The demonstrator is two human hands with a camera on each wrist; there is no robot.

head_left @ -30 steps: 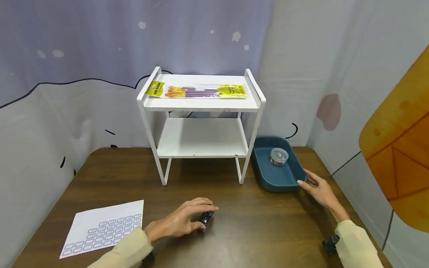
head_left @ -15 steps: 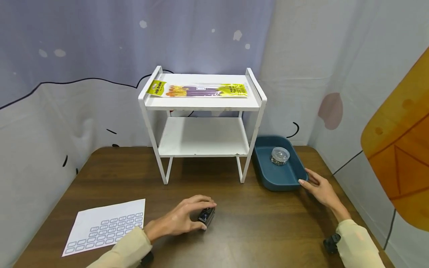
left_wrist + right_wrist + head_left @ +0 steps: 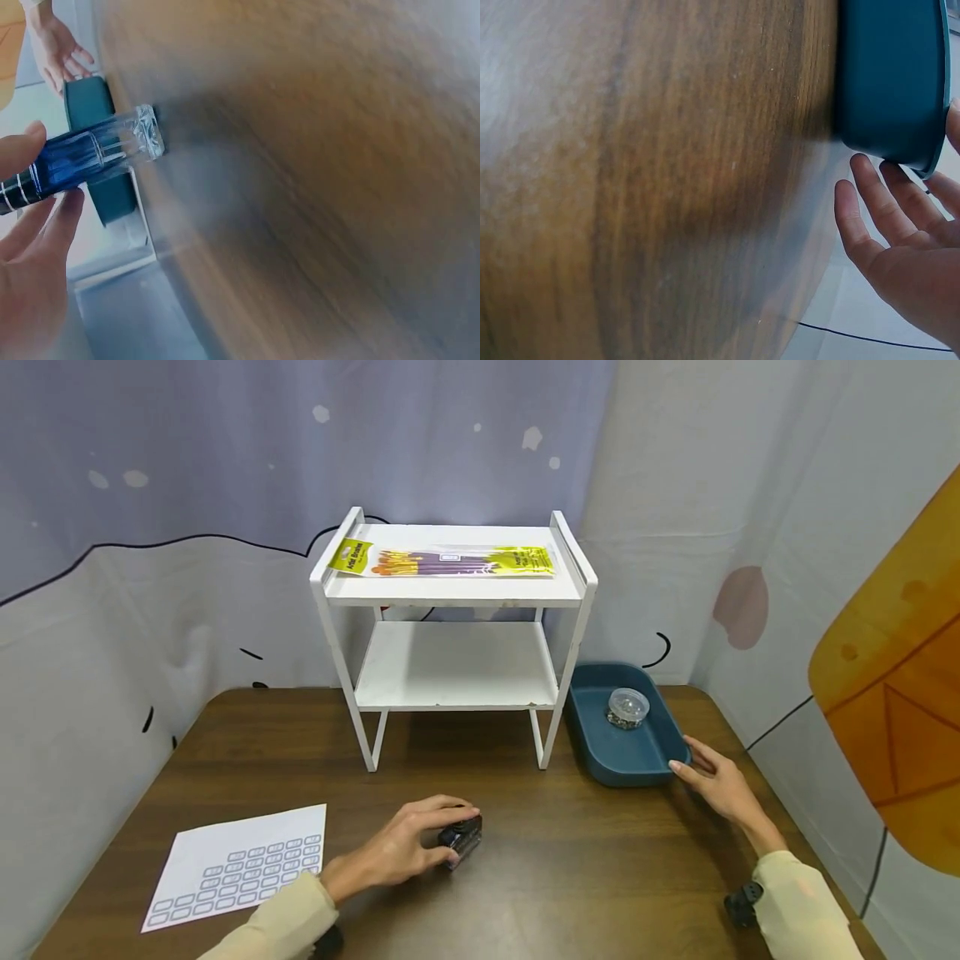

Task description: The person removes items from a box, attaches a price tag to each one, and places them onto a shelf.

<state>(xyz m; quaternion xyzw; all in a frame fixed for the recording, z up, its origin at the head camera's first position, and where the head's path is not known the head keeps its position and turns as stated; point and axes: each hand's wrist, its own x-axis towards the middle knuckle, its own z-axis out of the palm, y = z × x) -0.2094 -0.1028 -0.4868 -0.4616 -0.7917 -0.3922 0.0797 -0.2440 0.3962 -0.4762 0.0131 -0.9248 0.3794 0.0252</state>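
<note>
My left hand (image 3: 408,845) grips a small glass bottle (image 3: 462,841) between thumb and fingers over the front middle of the table. The left wrist view shows its dark blue liquid, thick clear base and black cap (image 3: 16,192) with silver rings. Whether the base touches the table I cannot tell. At the right, my right hand (image 3: 722,789) pinches the near right corner of a teal tray (image 3: 630,775), thumb at the rim and some fingers against the outer wall. Inside that tray sits a round clear tub (image 3: 627,708) with small speckled contents.
A white two-tier shelf (image 3: 455,668) stands at the back, its right leg close beside the tray. On its top tier lies a pack of artist brushes (image 3: 442,562). A white sheet with printed boxes (image 3: 240,868) lies at the left. Curtains (image 3: 225,610) hang behind the table.
The bottle has turned a little in my left hand, showing more of its side, and my left fingers have shifted slightly. The right hand and tray stay together in place.
</note>
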